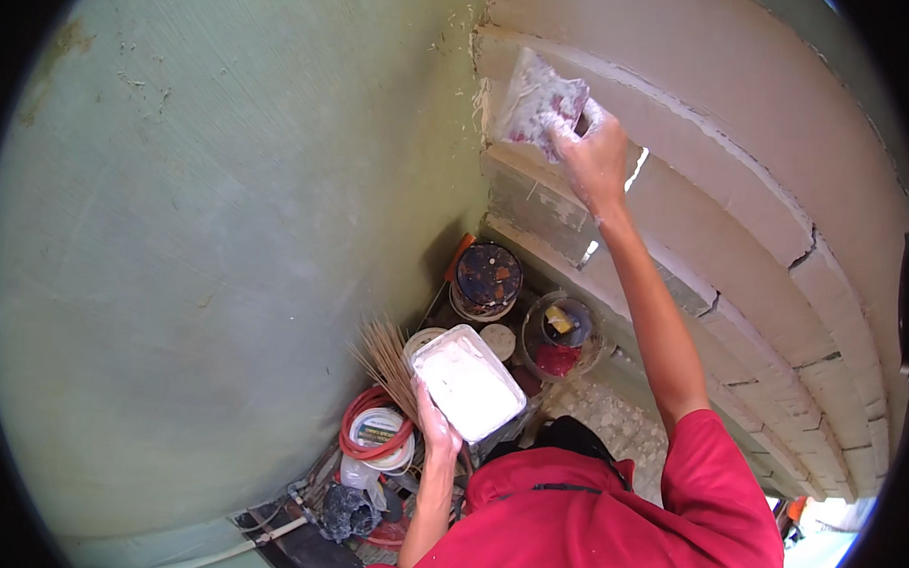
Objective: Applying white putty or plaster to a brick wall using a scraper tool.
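Observation:
My left hand point(437, 424) grips the side of a white rectangular tub point(520, 394), holding it up at chest height. White paste or powder point(466, 375) fills much of the tub. My right arm is stretched up to the block wall, and my right hand point(591, 149) is closed on a flat, limp piece smeared with white point(541, 102), with some dark red showing through. I cannot tell whether this piece is cloth or plastic. It lies against the wall near the corner. White smears cover the fingers of my right hand.
A plastered green wall point(206, 225) meets the block wall point(746, 254) at the corner. Below stand a paint-stained bucket point(488, 275), a round basin point(595, 339) with a red cloth point(557, 360), a stick broom point(387, 357) and a coiled red hose point(350, 421). A pale pipe point(265, 536) runs lower left.

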A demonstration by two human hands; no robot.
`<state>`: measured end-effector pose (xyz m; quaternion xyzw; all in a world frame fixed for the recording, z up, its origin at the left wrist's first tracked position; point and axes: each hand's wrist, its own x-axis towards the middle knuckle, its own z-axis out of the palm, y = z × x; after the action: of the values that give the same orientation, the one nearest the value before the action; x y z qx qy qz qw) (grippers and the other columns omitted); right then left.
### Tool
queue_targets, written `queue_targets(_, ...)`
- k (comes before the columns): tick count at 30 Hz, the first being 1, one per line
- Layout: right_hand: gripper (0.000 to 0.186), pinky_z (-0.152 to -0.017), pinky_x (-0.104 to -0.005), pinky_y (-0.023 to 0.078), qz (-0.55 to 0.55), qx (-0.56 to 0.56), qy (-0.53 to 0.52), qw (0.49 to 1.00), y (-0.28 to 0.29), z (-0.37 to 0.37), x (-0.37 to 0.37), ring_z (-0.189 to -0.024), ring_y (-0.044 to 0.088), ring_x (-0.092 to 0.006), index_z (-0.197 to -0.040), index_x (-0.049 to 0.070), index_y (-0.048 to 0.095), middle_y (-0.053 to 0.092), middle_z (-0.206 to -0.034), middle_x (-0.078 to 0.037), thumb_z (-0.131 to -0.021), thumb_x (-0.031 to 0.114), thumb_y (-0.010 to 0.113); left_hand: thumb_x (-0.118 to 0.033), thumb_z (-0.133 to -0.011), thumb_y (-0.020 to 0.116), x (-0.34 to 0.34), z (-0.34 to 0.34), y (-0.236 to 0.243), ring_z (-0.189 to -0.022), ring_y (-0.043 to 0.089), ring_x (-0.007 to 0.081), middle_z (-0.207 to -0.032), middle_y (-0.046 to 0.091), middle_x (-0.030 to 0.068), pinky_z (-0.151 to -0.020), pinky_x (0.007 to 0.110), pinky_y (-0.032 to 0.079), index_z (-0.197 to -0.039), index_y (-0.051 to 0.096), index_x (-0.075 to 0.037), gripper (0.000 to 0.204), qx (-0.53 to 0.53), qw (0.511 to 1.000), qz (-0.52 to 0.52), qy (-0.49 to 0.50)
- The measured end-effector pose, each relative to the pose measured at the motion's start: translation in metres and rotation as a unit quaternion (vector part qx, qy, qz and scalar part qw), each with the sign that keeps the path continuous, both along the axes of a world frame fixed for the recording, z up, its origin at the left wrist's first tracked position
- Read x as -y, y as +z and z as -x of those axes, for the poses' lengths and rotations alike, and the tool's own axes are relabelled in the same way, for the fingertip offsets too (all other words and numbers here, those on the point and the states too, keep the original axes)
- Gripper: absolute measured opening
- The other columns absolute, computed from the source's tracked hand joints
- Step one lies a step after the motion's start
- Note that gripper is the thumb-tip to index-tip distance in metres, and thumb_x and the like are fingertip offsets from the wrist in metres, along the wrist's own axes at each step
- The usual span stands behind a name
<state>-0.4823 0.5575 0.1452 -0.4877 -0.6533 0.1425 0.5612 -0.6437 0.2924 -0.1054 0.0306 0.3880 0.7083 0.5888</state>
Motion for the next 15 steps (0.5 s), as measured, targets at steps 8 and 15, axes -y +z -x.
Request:
queue_targets(8,0.023,-0.065,-0.0428,0.055,-0.213,0.313,0.006,0.925,0.041,0.017,-0.034,-0.076,0.064,-0.0348,-0.096,-0.007,0.064,0.057,-0.096,-0.023,-0.079,0.006,0.056,-0.042,-0.1,0.034,0.009,-0.039,0.014,-0.121,0.05,0.0247,-0.134,0.049,0.0092,-0.104,0.038,0.039,-0.137,0.04,-0.007,0.051,0.028,0.998,-0.019,0.059)
queue_targets(15,0.017,-0.058,-0.0368,0.056,-0.231,0.58,-0.03,0.78,0.024,0.064,-0.083,-0.08,0.066,-0.0271,-0.09,-0.006,0.067,0.058,-0.096,-0.02,-0.076,0.004,0.066,-0.042,-0.1,0.031,0.022,-0.076,0.008,-0.122,0.049,0.0258,-0.136,0.048,0.0099,-0.104,0.038,0.038,-0.139,0.037,-0.006,0.053,0.007,0.995,0.02,0.095)
